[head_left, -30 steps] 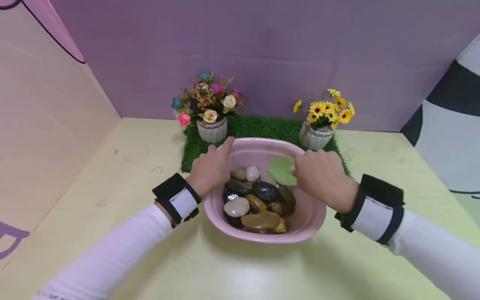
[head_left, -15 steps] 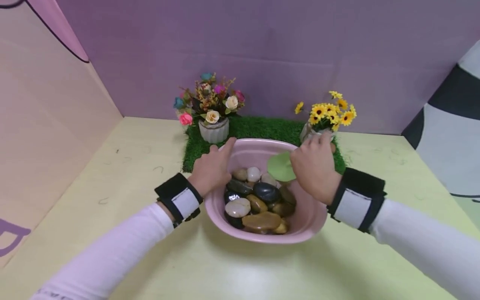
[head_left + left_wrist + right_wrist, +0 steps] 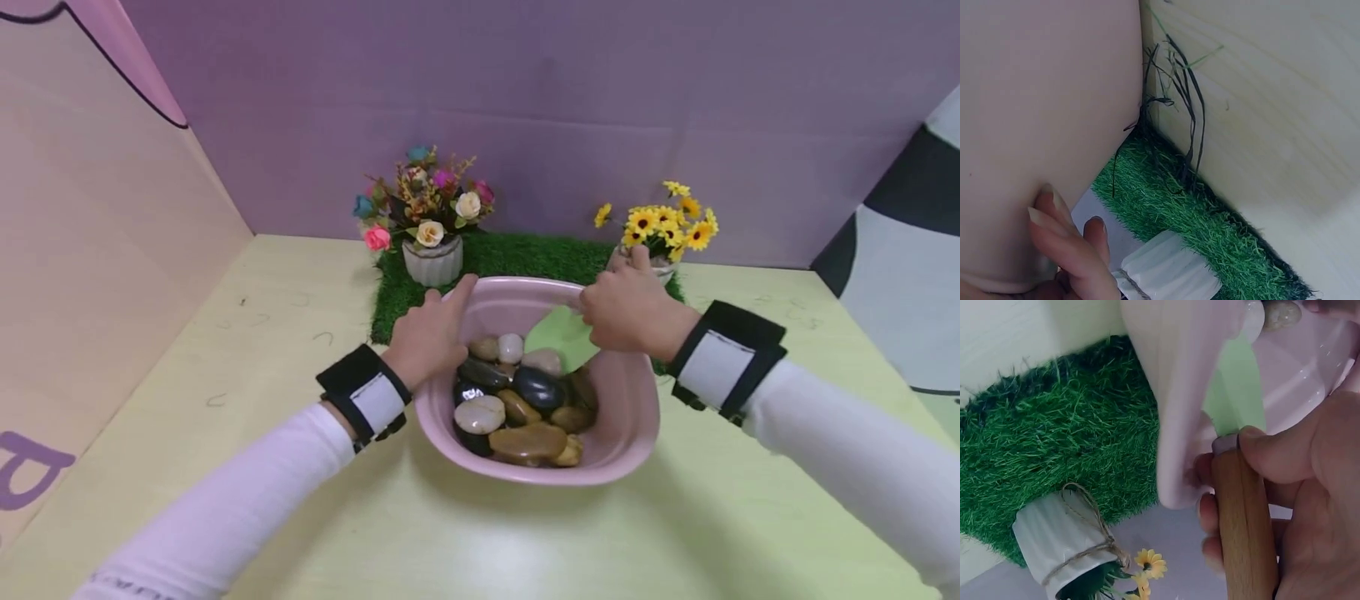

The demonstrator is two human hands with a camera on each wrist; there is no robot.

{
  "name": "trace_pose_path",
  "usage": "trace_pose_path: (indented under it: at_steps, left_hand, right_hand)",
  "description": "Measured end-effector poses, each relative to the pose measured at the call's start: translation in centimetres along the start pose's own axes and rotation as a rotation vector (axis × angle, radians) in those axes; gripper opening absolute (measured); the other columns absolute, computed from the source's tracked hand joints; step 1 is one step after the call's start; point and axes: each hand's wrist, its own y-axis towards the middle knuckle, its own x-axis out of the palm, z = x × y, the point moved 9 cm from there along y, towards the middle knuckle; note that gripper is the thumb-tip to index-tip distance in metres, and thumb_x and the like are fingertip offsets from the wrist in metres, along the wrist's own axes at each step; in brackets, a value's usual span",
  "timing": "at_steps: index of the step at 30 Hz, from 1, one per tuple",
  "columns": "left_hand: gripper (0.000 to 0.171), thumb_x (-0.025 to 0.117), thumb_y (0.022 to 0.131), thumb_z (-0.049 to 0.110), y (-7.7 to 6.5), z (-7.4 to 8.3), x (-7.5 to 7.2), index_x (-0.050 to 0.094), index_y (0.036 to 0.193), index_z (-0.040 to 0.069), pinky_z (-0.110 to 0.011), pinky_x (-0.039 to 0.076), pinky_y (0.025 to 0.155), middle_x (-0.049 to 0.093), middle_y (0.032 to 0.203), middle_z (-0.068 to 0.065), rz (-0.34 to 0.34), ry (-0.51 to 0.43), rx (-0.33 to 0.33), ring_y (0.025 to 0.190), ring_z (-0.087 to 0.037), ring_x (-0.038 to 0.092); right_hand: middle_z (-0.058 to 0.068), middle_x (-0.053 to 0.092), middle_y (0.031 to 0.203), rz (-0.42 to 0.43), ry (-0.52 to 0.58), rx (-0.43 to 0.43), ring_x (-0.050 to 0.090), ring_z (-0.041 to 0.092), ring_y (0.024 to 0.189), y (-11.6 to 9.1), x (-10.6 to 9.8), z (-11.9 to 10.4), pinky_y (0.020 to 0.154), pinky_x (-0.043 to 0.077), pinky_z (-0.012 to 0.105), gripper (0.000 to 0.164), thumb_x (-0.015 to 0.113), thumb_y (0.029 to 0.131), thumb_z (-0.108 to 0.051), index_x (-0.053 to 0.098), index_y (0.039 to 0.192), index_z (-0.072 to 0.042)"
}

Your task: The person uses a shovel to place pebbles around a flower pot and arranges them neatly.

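A pink plastic basin (image 3: 633, 425) holds several smooth stones (image 3: 528, 442) in black, brown and white. My left hand (image 3: 429, 337) grips its left rim, thumb on the inner side, fingers (image 3: 1063, 240) against the outer wall. In my right hand (image 3: 637, 304) is a green spatula (image 3: 561, 337); its wooden handle (image 3: 1241, 519) lies within the curled fingers, the thumb near the collar. The spatula's flat blade tilts down inside the basin, its lower edge beside a pale stone (image 3: 543, 360) at the back right of the pile.
Behind the basin lies a green artificial grass mat (image 3: 525, 250). A pot of mixed flowers (image 3: 433, 260) stands at its left, a pot of yellow flowers (image 3: 660, 225) at its right, close behind my right hand. A purple wall (image 3: 480, 100) rises behind the pale table (image 3: 300, 350).
My right hand has moved away from me and turned, and the spatula blade has swung lower and left toward the stones. My left hand keeps its grip on the rim.
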Motion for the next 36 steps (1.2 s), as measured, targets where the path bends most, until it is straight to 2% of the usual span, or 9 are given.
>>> trace_pose_path:
  at_steps: [4,9,15,25,30,32,36]
  left_hand:
    - [0.092,0.071,0.083,0.012,0.0,0.0,0.0,0.018,0.157,0.025,-0.041,0.051,0.051,0.054,0.119,-0.027,0.008,0.015,-0.001,0.074,-0.037,0.064]
    - [0.092,0.071,0.084,0.012,0.0,-0.1,-0.2,0.016,0.157,0.025,-0.043,0.053,0.054,0.053,0.123,-0.028,0.010,0.005,0.009,0.078,-0.040,0.065]
    - [0.091,0.069,0.085,0.011,0.0,0.0,-0.4,0.016,0.157,0.026,-0.045,0.054,0.056,0.052,0.126,-0.029,0.012,-0.010,0.006,0.082,-0.042,0.065]
    - [0.088,0.068,0.087,0.013,0.1,-0.1,0.0,0.017,0.157,0.026,-0.045,0.054,0.057,0.053,0.124,-0.027,-0.006,0.020,-0.021,0.081,-0.040,0.064]
    - [0.086,0.068,0.088,0.015,0.0,-0.2,-0.1,0.017,0.157,0.025,-0.046,0.055,0.058,0.055,0.121,-0.027,0.001,0.042,-0.023,0.082,-0.040,0.065]
    - [0.086,0.068,0.088,0.015,0.0,-0.1,-0.1,0.017,0.157,0.025,-0.046,0.055,0.059,0.054,0.121,-0.028,0.000,0.043,-0.024,0.082,-0.040,0.065]
    - [0.086,0.068,0.089,0.015,0.0,0.0,0.1,0.017,0.157,0.026,-0.047,0.055,0.060,0.054,0.123,-0.027,-0.007,0.038,-0.026,0.082,-0.040,0.065]
  right_hand:
    - [0.008,0.060,0.078,-0.034,0.050,0.003,0.048,0.030,0.085,0.1,0.1,0.3,0.089,0.026,0.053,0.016,0.061,0.092,-0.022,0.065,0.081,-0.011]
    - [0.005,0.061,0.078,-0.017,0.093,-0.002,0.046,0.030,0.085,0.2,-0.4,0.8,0.086,0.027,0.051,0.018,0.060,0.092,-0.021,0.064,0.075,-0.015]
    - [0.000,0.055,0.066,-0.045,0.139,-0.021,0.045,0.025,0.077,0.3,-0.5,1.2,0.084,0.025,0.048,0.019,0.062,0.087,-0.020,0.059,0.068,-0.018]
    - [-0.003,0.060,0.069,-0.100,0.156,-0.052,0.047,0.021,0.071,0.3,0.2,1.3,0.081,0.024,0.046,0.006,0.065,0.083,-0.022,0.067,0.077,-0.022]
    - [-0.007,0.047,0.061,-0.122,0.205,-0.107,0.039,0.017,0.064,0.1,0.4,0.6,0.079,0.019,0.043,0.018,0.062,0.079,-0.016,0.054,0.065,-0.023]
    - [-0.006,0.039,0.059,-0.132,0.218,-0.126,0.034,0.016,0.062,0.1,0.6,0.3,0.078,0.017,0.043,0.025,0.059,0.082,-0.014,0.047,0.062,-0.022]
    - [-0.005,0.042,0.059,-0.157,0.244,-0.140,0.035,0.016,0.062,0.0,0.8,0.4,0.078,0.015,0.042,0.026,0.054,0.089,-0.013,0.051,0.065,-0.022]
